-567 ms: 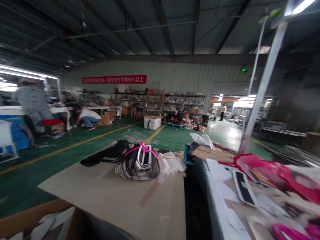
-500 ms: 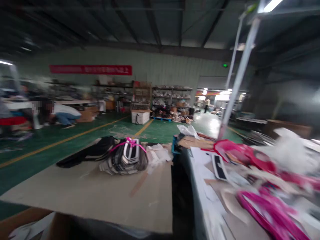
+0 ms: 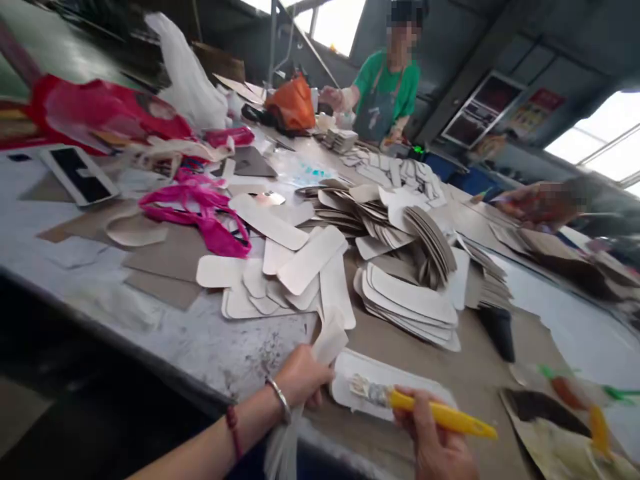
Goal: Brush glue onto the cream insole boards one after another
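Observation:
My left hand (image 3: 300, 379) is closed on a pale insole-shaped cardboard piece (image 3: 330, 340) that sticks up from its fingers, at the near edge of the grey worktable (image 3: 200, 337). My right hand (image 3: 435, 440) grips a brush with a yellow handle (image 3: 440, 415). Its bristles (image 3: 364, 388) rest on a white insole piece (image 3: 390, 383) lying flat between my hands. Just beyond lie loose and stacked insole pieces (image 3: 405, 300), fanned out across the table.
Pink straps (image 3: 200, 210) and red bags (image 3: 100, 110) lie at the left. A white plastic bag (image 3: 187, 77) and an orange bag (image 3: 293, 103) stand further back. A person in a green shirt (image 3: 387, 83) works across the table. Another person's hand (image 3: 540, 203) reaches in at the right.
The view has swung from the factory floor and a cardboard sheet with bundled pieces round to the worktable. My hands, the brush and the insoles have come into view.

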A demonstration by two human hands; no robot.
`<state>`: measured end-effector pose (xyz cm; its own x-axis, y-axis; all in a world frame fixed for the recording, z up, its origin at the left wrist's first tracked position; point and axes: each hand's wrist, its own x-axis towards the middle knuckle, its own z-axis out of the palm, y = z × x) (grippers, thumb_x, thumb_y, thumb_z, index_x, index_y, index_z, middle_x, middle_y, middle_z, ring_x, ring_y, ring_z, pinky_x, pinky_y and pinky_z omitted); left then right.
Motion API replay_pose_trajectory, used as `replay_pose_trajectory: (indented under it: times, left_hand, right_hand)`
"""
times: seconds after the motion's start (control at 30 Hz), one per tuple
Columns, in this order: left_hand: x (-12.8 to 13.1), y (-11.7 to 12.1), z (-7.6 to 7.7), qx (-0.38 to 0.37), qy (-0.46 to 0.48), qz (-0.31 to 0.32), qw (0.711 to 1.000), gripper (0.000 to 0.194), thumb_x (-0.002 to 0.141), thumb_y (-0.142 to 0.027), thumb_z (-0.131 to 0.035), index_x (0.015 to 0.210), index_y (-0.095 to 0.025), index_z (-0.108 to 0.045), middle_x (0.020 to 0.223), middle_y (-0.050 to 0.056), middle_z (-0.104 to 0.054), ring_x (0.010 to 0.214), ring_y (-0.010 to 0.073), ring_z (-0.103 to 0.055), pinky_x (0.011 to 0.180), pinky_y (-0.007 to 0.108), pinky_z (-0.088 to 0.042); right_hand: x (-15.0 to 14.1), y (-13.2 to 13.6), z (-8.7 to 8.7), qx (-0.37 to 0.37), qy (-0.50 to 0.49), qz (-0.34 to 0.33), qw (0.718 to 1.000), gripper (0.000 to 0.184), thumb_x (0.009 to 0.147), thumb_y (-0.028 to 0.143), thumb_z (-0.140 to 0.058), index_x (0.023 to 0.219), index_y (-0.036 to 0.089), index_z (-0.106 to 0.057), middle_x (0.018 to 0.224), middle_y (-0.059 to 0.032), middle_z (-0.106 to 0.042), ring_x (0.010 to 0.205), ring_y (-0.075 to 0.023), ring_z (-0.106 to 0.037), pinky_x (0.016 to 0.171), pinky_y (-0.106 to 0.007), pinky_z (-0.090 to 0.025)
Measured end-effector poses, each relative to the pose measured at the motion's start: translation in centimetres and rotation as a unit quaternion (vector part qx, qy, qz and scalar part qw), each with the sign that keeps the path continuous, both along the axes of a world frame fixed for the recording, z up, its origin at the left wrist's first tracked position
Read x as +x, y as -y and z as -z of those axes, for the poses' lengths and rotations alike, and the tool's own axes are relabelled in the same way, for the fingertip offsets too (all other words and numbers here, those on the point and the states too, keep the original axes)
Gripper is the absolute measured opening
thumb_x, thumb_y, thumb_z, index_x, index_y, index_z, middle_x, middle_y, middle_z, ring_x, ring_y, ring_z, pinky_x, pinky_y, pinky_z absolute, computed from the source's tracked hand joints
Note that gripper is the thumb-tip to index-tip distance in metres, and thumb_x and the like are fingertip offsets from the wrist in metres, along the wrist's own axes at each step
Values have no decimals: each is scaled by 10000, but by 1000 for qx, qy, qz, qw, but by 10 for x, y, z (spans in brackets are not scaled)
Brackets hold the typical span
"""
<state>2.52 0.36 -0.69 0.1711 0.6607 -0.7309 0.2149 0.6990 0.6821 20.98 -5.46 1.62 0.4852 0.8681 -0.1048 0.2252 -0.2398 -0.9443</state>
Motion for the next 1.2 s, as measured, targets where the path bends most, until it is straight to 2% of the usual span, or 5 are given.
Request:
replay_pose_trajectory:
  times: [0.2, 0.43, 0.7, 0.97, 1.2]
  left_hand:
    - [-7, 1, -3, 14, 10, -17, 1000, 138, 701, -104, -495, 578, -166, -497, 282, -39, -451, 291, 123, -434, 336, 205, -352]
    - [-6, 2, 0, 20, 18, -33, 999, 68, 648, -178, -532, 585, -153, -525, 290, -20, -474, 299, 129, -437, 354, 218, -354]
    - [-7, 5, 0, 45, 3, -18, 999, 208, 598, -371, -567, 562, -170, -524, 323, 3, -513, 328, 142, -453, 393, 245, -352]
    - [-2, 8, -6, 66, -27, -54, 996, 314, 549, -475, -591, 500, -170, -537, 308, 1, -483, 329, 134, -424, 408, 248, -322]
    - [1, 9, -8, 70, -41, -69, 994, 356, 545, -503, -606, 446, -172, -521, 319, 13, -483, 339, 132, -422, 406, 246, -328]
  right_hand:
    - [-29, -5, -1, 18, -21, -14, 1000, 431, 725, 554, -644, 870, 149, -617, 836, -54, -685, 589, -140, -590, 599, -252, -513]
    - [-12, 1, -11, 5, 70, -2, 998, 395, 776, 547, -589, 865, 163, -617, 779, -30, -642, 615, -148, -581, 631, -266, -487]
    - [-25, 1, -2, 66, 18, -43, 997, 290, 845, 452, -543, 863, 172, -619, 792, -41, -623, 604, -139, -572, 605, -264, -500]
    - [50, 17, 1, -5, 234, 82, 969, 392, 836, 545, -493, 895, 185, -637, 814, -74, -655, 748, -214, -621, 576, -272, -491]
    - [88, 19, -8, 27, 372, 62, 926, 408, 851, 550, -453, 873, 186, -638, 816, -73, -676, 712, -219, -640, 649, -316, -496]
